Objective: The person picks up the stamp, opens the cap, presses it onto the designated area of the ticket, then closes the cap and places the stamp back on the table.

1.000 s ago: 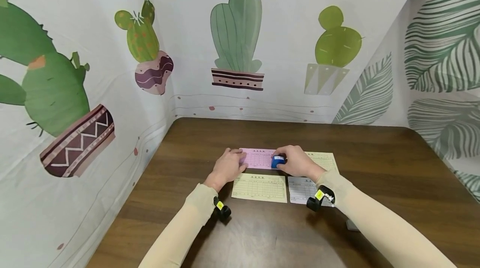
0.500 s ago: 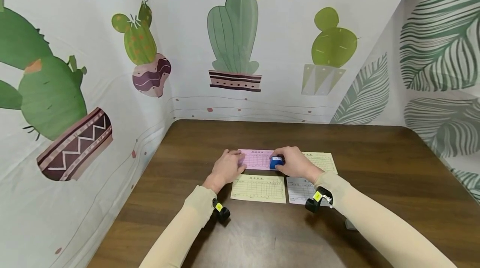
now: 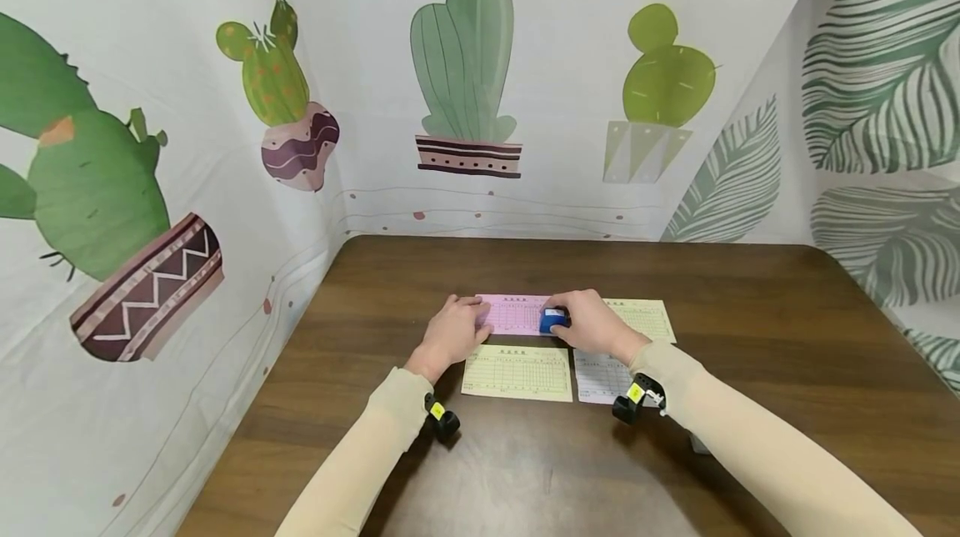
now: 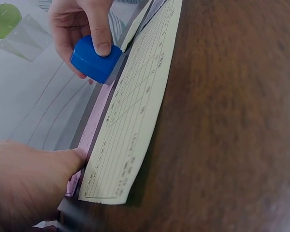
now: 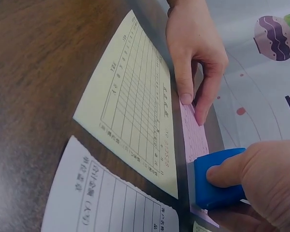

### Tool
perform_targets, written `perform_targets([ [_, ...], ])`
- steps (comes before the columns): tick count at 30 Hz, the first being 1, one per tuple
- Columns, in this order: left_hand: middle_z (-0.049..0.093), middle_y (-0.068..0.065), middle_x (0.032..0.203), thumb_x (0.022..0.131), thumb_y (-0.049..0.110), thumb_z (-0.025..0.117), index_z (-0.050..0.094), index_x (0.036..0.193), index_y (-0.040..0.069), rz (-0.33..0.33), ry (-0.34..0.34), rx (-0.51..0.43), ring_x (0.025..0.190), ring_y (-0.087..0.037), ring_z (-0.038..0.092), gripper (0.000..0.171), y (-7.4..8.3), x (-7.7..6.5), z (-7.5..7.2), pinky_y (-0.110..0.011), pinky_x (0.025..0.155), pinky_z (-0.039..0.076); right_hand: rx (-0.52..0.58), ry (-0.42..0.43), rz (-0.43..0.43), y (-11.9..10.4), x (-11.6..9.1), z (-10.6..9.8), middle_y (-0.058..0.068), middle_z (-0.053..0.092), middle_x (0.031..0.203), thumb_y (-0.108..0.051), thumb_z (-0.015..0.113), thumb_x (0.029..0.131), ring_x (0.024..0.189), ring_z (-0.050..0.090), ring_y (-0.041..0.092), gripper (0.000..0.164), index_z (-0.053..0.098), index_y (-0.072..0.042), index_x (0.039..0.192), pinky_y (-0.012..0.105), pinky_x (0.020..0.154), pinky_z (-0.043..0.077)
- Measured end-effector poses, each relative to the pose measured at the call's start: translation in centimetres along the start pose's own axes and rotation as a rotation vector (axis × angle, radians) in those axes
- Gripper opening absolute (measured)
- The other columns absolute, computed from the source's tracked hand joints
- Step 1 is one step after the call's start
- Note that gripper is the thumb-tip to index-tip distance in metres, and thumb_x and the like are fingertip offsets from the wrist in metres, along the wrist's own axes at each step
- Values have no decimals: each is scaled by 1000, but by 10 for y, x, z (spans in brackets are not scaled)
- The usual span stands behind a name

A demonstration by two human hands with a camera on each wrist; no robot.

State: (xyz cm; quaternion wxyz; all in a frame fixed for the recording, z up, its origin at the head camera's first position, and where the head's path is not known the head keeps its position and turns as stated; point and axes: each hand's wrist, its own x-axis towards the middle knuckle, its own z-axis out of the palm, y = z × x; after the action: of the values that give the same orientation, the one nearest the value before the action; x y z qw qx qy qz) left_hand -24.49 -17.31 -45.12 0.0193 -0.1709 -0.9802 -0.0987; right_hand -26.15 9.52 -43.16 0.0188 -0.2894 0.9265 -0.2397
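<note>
My right hand pinches a small blue stamp between thumb and fingers, at the right end of a pink form. The right wrist view shows the blue stamp upright, its lower edge right at the pink paper. My left hand rests its fingertips and thumb on the form's left end, holding it against the table. Closer to me lie a yellow form and a white form, the white one partly under my right wrist. Another yellow form lies beyond my right hand, partly hidden.
A dark wooden table bears the forms, which lie in two rows. A small grey object sits partly hidden beside my right forearm. Cloth printed with cacti and leaves hangs behind the table and along its left side.
</note>
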Motion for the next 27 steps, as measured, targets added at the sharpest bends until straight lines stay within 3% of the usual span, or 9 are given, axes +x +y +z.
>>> perform_targets([
  [13,67,-12,148,103,31,70,67,144,6,0,6,13,146,-29,57,48,2,2,3,-49,131,33,-5,9,7,-1,-5,2,18,77,123,-11,79,95,109,76,30,34,73,-1,127,50,98,64],
  [22,67,-11,148,102,32,72,68,142,7,-20,24,16,145,-27,58,47,0,1,-1,-41,126,40,-29,8,-4,-5,-1,1,19,77,125,-12,77,96,111,76,30,36,72,1,130,50,99,63],
  [27,68,-12,147,102,31,71,69,142,5,-6,14,14,144,-28,59,47,0,-1,0,-44,129,37,-27,-18,9,-7,-1,3,19,77,124,-11,77,97,110,76,28,36,72,1,130,48,99,63],
])
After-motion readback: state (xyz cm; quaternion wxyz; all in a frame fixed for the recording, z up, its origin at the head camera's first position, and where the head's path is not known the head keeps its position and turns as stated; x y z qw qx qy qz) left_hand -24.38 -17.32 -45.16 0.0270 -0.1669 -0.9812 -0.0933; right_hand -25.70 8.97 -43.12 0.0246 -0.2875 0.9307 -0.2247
